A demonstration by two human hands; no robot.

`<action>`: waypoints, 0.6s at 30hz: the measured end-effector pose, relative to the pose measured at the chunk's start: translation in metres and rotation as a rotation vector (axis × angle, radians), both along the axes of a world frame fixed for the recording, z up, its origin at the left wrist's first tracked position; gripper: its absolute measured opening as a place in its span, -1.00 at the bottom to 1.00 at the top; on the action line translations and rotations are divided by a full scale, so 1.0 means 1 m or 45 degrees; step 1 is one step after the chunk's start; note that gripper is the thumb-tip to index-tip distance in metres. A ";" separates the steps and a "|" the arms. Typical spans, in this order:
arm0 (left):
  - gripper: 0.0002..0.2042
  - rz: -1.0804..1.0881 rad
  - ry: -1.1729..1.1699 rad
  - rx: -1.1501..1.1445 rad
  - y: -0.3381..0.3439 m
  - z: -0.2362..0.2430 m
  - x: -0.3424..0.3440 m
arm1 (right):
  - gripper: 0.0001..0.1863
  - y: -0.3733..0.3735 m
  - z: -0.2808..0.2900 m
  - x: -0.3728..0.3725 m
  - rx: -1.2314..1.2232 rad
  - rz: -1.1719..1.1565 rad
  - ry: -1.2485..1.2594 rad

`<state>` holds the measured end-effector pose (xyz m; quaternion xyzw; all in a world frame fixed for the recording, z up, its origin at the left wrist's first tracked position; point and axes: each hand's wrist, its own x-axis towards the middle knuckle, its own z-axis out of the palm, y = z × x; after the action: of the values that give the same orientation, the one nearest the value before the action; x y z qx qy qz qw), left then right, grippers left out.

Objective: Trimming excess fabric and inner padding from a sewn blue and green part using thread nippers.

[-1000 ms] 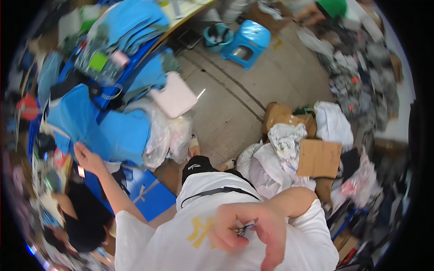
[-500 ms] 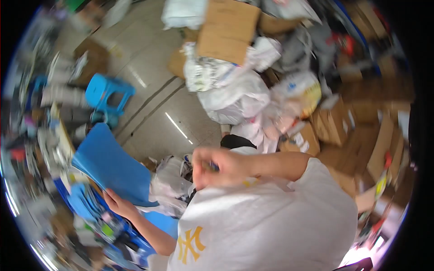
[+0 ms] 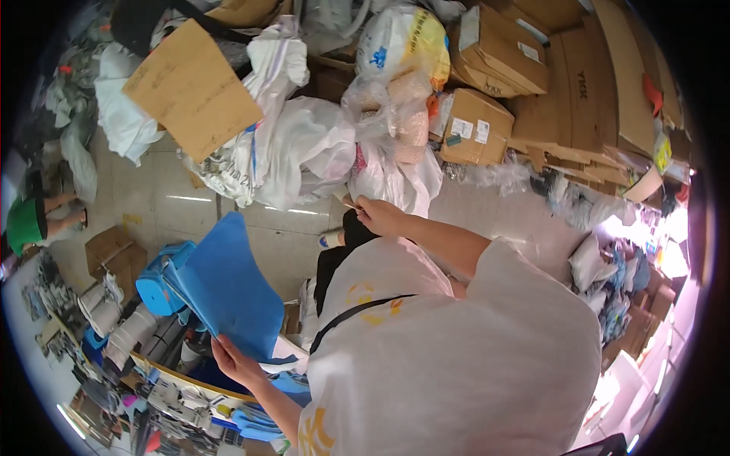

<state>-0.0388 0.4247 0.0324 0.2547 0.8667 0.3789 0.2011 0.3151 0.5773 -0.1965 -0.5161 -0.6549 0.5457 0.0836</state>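
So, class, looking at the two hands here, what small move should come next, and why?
Probably bring the right hand across to steady the free side of the blue sheet. Only the left hand grips it, at one edge; the right hand is well apart from it, fingers closed, seemingly on a small thing too unclear to name.

I note a blue stool [image 3: 157,292] left; far left, a cardboard sheet [image 3: 194,91] among white plastic bags [image 3: 308,148]; far right, cardboard boxes [image 3: 502,64].
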 end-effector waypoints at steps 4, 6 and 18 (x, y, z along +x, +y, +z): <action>-0.59 -0.185 -0.045 -0.018 0.011 -0.003 -0.003 | -0.71 -0.023 -0.004 0.035 -0.087 -0.123 -0.097; -0.60 -0.196 -0.060 -0.005 0.011 -0.010 -0.005 | -0.68 -0.029 -0.001 0.040 -0.126 -0.284 -0.162; -0.76 -0.862 -0.127 -0.082 -0.007 -0.012 0.005 | -0.55 -0.009 0.128 -0.033 0.293 -0.494 0.445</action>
<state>-0.0340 0.4174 0.0208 0.5025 0.7337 0.2751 0.3654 0.2826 0.5687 -0.0684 -0.5170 -0.5772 0.5223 0.3561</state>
